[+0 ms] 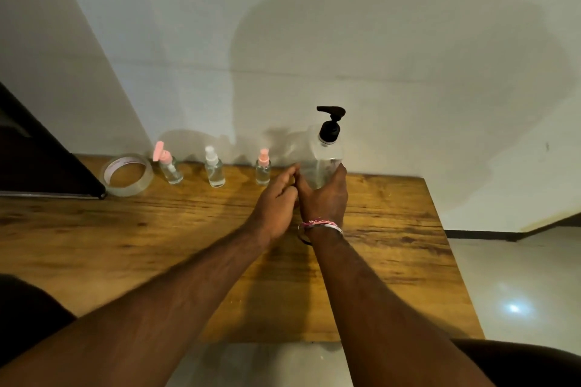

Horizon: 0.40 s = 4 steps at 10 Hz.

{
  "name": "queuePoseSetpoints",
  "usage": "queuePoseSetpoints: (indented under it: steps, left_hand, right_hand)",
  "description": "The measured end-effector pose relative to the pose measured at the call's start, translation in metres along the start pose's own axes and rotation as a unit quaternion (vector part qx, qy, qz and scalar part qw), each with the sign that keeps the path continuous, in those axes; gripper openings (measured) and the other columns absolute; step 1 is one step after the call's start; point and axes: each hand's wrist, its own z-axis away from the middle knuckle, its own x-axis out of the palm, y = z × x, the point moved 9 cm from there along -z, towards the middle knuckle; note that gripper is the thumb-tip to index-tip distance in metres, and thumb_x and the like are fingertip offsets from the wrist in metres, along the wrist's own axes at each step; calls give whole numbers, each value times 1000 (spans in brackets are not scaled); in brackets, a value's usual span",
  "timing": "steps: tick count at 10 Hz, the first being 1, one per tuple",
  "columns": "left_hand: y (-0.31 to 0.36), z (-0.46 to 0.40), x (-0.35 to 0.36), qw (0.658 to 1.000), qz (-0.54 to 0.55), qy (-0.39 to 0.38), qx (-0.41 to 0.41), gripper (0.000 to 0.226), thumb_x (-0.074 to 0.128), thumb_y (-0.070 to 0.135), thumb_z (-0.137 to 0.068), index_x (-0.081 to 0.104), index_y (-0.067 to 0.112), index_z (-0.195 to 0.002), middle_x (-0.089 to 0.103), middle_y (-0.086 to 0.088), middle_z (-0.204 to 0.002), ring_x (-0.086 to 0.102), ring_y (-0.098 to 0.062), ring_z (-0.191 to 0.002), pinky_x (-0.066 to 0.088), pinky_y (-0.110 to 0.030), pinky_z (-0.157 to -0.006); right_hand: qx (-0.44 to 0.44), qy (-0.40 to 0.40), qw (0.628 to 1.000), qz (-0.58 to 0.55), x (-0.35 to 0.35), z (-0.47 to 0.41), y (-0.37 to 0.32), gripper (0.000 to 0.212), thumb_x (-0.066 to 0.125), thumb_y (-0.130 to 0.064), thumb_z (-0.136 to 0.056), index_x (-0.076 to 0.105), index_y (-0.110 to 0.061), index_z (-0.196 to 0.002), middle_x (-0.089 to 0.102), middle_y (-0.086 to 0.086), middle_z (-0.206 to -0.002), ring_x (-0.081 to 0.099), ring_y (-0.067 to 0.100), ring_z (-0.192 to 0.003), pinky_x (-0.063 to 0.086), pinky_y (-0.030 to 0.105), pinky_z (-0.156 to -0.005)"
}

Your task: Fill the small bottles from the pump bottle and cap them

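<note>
Clear pump bottle [325, 157] upright; right hand [325, 198] grasps its base. Left hand [276, 198] alongside, fingers loosely curled, holding nothing visible. Small bottles [215, 168] left of pump bottle, nearer left hand.

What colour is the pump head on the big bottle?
Black, seen in the head view: the pump head tops the clear pump bottle.

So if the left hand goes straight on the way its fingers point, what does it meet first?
Probably the pump bottle, low on its side, which the right hand already holds. The left hand is almost there; depth is unclear.
</note>
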Motion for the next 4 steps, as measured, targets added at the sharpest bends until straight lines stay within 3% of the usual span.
queuePoseSetpoints:
  steps: [2,3,4]
  left_hand:
    - [-3,-2,-1,1000,-2,-16,5,61,42,7,-100,45,30,-157,46,3,-161,49,-19,-144,42,-48,-120]
    - [-5,4,-4,999,-44,-27,4,60,44,10,-101,46,32,-156,50,3,-158,56,-12,-135,48,-43,-115]
    - [0,26,-16,987,-157,7,18,54,50,5,-102,54,30,-150,67,5,-135,65,0,-85,57,-23,-75]
  right_hand:
    - [-2,-7,1000,7,7,3,-2,77,74,-59,-76,43,-20,-136,62,4,-124,62,25,-112,58,43,-85]
    - [16,-35,999,7,7,10,1,82,75,-55,-74,40,-19,-140,61,5,-128,61,26,-114,57,44,-88]
    - [68,-52,995,40,-3,24,10,89,78,-37,-75,34,-12,-149,52,13,-142,53,34,-128,51,47,-100]
